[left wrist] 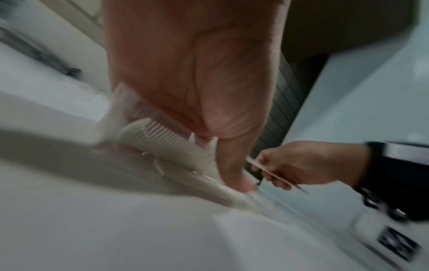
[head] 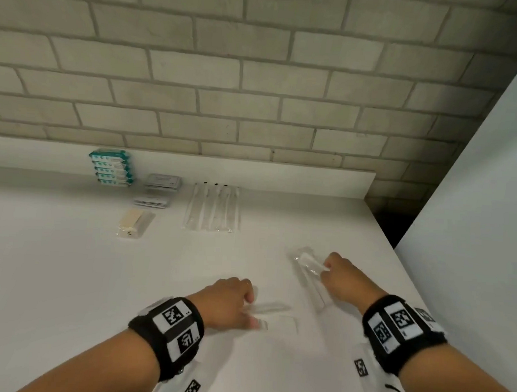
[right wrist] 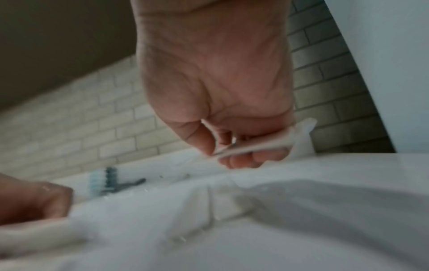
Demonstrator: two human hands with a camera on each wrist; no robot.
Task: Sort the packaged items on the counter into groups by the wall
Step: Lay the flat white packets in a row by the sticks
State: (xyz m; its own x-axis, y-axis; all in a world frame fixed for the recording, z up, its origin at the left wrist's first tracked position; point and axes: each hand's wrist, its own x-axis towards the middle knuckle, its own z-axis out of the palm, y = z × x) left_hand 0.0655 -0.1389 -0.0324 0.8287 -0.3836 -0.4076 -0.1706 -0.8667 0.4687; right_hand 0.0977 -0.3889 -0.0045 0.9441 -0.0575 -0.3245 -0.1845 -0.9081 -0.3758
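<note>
On the white tabletop (head: 64, 275), the left hand (head: 229, 303) reaches down onto a white comb in a clear wrapper (head: 270, 307), fingers curled over one end and the thumb pressing down; a second wrapped comb (head: 279, 326) lies just beside it, nearer the person. The left wrist view shows fine white teeth along the comb's curved back, though the picture is blurred. The right hand (head: 341, 276) pinches the end of a clear, crinkled packet holding a white item (head: 306, 264), lifting it off the tabletop; what the item is cannot be told. Farther back, by the brick wall (head: 258, 74), sorted groups sit: a stack of teal-and-white packs (head: 111, 168), two stacks of flat grey sachets (head: 160, 190), a row of long clear-wrapped sticks with dark tips (head: 213, 208), and a pale beige wrapped item (head: 134, 223) nearer than the sachets.
</note>
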